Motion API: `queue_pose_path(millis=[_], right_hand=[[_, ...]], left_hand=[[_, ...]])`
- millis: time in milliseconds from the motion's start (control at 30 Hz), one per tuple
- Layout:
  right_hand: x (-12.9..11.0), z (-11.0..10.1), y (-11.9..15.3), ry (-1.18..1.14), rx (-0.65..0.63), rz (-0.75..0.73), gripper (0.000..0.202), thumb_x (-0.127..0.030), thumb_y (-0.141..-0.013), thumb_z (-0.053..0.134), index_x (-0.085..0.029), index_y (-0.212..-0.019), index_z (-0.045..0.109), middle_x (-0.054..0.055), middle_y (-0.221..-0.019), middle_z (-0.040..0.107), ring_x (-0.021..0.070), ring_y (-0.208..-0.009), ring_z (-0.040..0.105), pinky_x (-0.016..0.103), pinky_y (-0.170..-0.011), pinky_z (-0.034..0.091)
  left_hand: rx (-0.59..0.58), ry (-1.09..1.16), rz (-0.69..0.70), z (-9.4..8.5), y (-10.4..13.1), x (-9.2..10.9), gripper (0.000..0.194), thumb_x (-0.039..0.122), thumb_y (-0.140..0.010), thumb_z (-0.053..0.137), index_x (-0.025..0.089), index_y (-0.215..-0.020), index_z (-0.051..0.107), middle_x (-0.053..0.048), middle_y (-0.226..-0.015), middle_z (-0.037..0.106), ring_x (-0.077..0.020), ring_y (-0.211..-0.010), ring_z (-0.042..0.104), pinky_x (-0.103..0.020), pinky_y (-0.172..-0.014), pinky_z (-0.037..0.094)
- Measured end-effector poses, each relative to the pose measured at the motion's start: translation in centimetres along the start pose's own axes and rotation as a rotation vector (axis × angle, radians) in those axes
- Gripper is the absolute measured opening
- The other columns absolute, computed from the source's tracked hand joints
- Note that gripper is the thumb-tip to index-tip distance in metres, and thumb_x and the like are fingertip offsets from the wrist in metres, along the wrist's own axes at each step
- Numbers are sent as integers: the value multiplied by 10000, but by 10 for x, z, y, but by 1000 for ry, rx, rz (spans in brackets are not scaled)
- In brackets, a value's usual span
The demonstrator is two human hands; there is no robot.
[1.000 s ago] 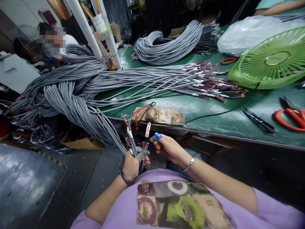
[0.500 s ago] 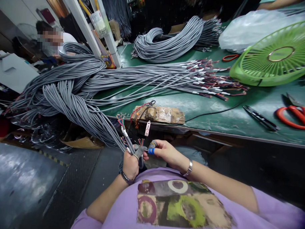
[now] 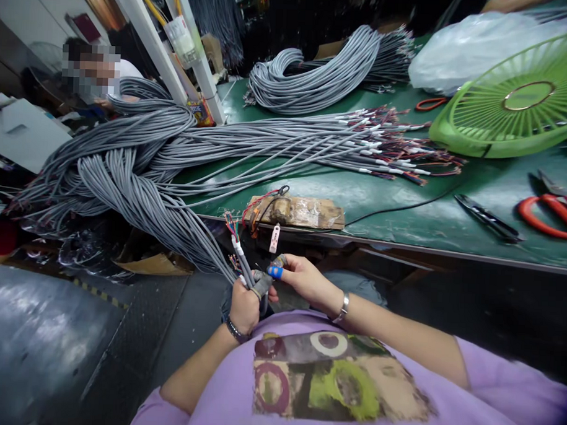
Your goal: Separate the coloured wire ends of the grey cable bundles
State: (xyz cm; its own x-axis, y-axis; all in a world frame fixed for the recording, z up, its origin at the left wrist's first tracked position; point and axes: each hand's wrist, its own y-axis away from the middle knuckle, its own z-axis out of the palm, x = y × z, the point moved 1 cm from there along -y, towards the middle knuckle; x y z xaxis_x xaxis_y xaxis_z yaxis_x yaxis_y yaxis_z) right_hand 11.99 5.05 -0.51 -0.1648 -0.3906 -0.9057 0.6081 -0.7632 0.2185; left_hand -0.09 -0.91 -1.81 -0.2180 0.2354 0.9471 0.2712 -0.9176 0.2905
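Observation:
My left hand [image 3: 246, 304] is closed around several grey cables [image 3: 245, 268] at their stripped ends, in front of the table edge. Coloured wires [image 3: 231, 226] fan out above a white-wrapped section of one cable. Thumb and finger of my right hand [image 3: 304, 280] are pinched together just right of the left thumb, at the wire ends. Tape or finger covers wrap fingertips on both hands, grey on the left thumb, grey and blue on the right. Whatever lies in the right pinch is too small to make out. A big bundle of grey cables [image 3: 139, 195] hangs over the table's left edge.
On the green table [image 3: 381, 206] lie a wooden block [image 3: 311, 212] with wires, black nippers [image 3: 488, 218], red-handled scissors [image 3: 551, 212] and a green fan [image 3: 515, 103]. Coiled cables [image 3: 316, 83] and a plastic bag [image 3: 475, 52] are behind. Another person [image 3: 95, 69] sits at far left.
My right hand has moved slightly left and up, closer to the left thumb. The wires fanned above the left thumb are now hidden. The held cable tips have shifted a little right.

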Motion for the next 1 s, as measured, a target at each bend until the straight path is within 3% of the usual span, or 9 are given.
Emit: queue_pose_path(millis=[100, 267, 433, 500, 700, 1000], right_hand=[[6, -5, 0, 44, 74, 2, 423, -545, -639, 716, -178, -692, 513, -26, -552, 580, 107, -516, 511, 251, -511, 355], [8, -6, 0, -1, 63, 34, 414, -537, -646, 711, -176, -719, 520, -19, -554, 586, 117, -518, 535, 245, -496, 345], [-2, 3, 3, -54, -81, 46, 400, -521, -647, 710, -198, -723, 485, -52, -481, 542, 130, -418, 520, 279, -476, 399], [-2, 4, 3, -37, -72, 38, 396, -517, -644, 713, -200, -722, 488, -53, -475, 541, 129, -410, 512, 279, -472, 397], [12, -3, -3, -6, 123, 77, 423, -522, -611, 735, -170, -685, 514, -37, -491, 545, 89, -450, 460, 235, -473, 285], [11, -6, 2, 12, 146, 46, 407, -505, -604, 742, -163, -689, 537, -37, -573, 530, 84, -521, 417, 234, -508, 298]], left_hand=[[26, 17, 14, 0, 0, 0, 378, 493, -639, 739, 147, -642, 586, -4, -507, 610, -128, -449, 582, -245, -491, 495], [32, 20, 24, 1, 0, -1, 341, 461, -656, 734, 150, -661, 594, -1, -516, 618, -125, -437, 578, -246, -490, 492], [-119, -116, -32, -2, -2, -6, 314, 422, -680, 723, 140, -625, 597, -9, -479, 602, -130, -408, 562, -241, -447, 469], [-149, -135, -32, -3, -2, -7, 317, 425, -694, 713, 137, -618, 602, -11, -476, 599, -128, -403, 556, -240, -444, 467], [-40, -13, 52, -3, 0, -6, 342, 444, -694, 719, 143, -602, 585, -9, -507, 612, -118, -436, 565, -229, -467, 467], [50, 104, 24, 1, 1, -1, 322, 417, -648, 754, 143, -641, 585, 13, -487, 599, -108, -400, 546, -213, -433, 439]])
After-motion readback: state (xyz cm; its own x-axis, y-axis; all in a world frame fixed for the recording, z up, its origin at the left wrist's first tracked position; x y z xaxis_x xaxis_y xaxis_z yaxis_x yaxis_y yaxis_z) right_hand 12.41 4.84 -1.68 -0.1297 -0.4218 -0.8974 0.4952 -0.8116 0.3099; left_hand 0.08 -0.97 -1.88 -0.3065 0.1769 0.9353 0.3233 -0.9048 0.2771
